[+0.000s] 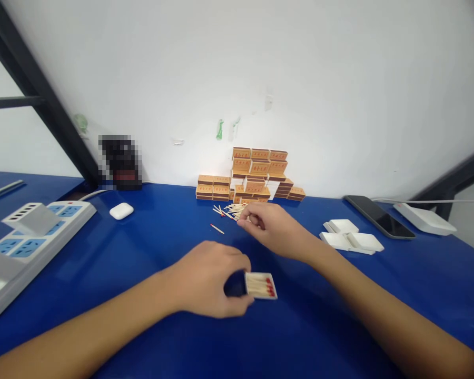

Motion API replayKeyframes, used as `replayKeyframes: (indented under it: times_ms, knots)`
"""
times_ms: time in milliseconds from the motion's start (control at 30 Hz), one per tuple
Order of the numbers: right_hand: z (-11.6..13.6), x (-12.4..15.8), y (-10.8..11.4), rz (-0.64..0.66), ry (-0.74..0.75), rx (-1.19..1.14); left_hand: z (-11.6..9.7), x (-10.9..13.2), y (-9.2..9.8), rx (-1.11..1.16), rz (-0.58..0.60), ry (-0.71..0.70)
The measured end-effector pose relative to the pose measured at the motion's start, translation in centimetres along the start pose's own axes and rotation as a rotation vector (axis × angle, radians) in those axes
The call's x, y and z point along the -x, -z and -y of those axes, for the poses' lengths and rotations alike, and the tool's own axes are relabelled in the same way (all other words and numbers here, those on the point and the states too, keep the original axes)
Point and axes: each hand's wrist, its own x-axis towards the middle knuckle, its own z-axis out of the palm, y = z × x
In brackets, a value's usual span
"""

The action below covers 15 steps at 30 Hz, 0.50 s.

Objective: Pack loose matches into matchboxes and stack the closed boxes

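match tray — held by left hand, right hand beyond.

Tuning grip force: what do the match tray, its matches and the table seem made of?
Tray: likely thin card, matte, slim white walls. Matches: probably bare wood, pale sticks with red heads. Table: smooth blue, faint sheen; laminate or painted board, can't tell.

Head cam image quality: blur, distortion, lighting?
Head view: wide-angle look, black frame post slanting at left; dark object beside it pixelated; wall diffusely lit, dimmer toward upper right; both hands slightly soft; matches in the matchbox tray soft, too.
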Motion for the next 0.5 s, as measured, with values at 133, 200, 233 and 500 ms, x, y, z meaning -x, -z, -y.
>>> replayKeyframes:
  times_ms: [133,200,233,500]
  knots:
    - [0.8,-2.8,-2.3,0.092,0.000,0.029,-0.8,0.2,-1.0,0.056,0.020,-0.015]
    - [1.5,-3.9,-3.1,0.145,0.005,0.093,-0.5,0.1,-1.0,0.074,0.002,-0.011]
    - [1.9,-4.2,-3.3,0.180,-0.013,0.136,-0.2,0.1,-0.9,0.069,-0.006,-0.003]
    - [1.5,-2.5,0.3,0.204,-0.246,0.248,0.8,-0.2,-0.2,-0.164,-0.086,0.226]
